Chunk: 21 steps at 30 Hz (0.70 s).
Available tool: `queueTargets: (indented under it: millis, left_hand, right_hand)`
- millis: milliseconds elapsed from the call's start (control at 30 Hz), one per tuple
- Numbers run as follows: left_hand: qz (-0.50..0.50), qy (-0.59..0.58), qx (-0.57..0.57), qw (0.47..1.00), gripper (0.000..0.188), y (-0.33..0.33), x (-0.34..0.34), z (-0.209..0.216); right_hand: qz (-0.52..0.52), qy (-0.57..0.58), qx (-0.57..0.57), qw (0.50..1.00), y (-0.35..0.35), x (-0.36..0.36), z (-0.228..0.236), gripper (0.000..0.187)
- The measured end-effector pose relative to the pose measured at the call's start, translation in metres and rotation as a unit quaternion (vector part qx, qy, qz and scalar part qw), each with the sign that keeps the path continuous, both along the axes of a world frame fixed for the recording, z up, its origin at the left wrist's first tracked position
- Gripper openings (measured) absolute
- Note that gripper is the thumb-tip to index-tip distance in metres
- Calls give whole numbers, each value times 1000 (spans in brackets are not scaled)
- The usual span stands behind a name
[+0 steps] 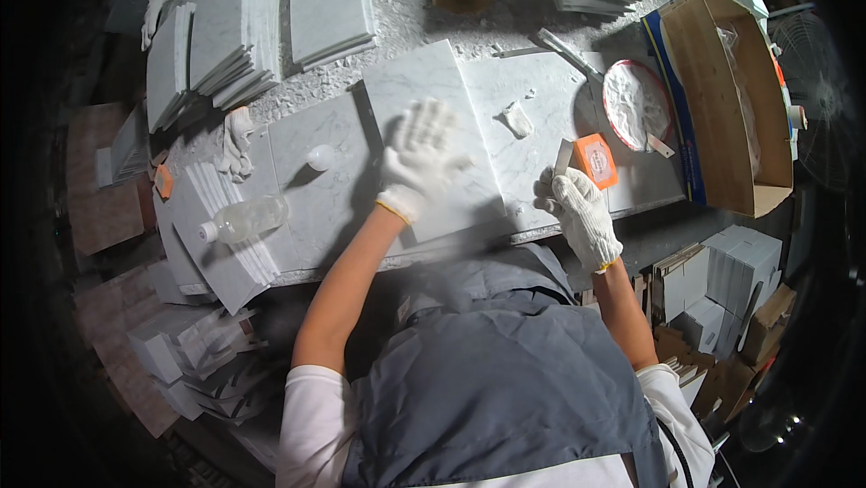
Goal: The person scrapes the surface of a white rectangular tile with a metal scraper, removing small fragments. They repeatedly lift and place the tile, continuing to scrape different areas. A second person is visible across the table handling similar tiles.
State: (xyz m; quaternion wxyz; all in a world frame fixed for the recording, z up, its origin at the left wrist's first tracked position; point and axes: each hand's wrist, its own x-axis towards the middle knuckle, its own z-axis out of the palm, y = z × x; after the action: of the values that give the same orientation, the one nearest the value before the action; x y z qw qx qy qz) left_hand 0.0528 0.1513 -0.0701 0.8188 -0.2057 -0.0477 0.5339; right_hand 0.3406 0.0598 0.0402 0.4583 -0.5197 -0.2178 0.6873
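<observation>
My left hand (422, 159), in a white knit glove, lies flat with fingers stretched out over a grey-veined white marble tile (469, 183); it is slightly smeared by motion. The tile sits at an angle on top of other pale slabs at the table's near edge. In my right hand (579, 217), also gloved, a small flat metal blade (564, 157) is pinched upright, its lower end hidden by the fingers. Just beyond that hand rests an orange block (595, 161) with a pale printed face. A crumpled white rag (518, 120) lies right of the tile.
A round red-rimmed dish of white paste (635, 105) stands beside an open cardboard box (722, 96). To the left are a clear bottle (245, 219), a small white cup (319, 158) and gloves (236, 143). Tile stacks (236, 23) line the far side, near another person's gloved hand (157, 14).
</observation>
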Motion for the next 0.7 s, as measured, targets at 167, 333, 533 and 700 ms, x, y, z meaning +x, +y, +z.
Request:
queueTargets:
  millis: [167,333,533,700]
  left_hand:
    - [-203,-579,-356,705,75,-5,0,-4]
    - [91,-932,-207,283,73,65,-39,49]
    - [10,-846,-474,243,66,5,24,54]
    - [-4,-927,-328,181,61,38,-5,76]
  right_hand:
    - [28,-72,-19,997,3,7,3,41]
    - [16,-62,-9,998,3,1,2,41]
    - [60,-81,8,995,17,-14,-3,51]
    - [63,-161,39,984,32,-21,-8,55]
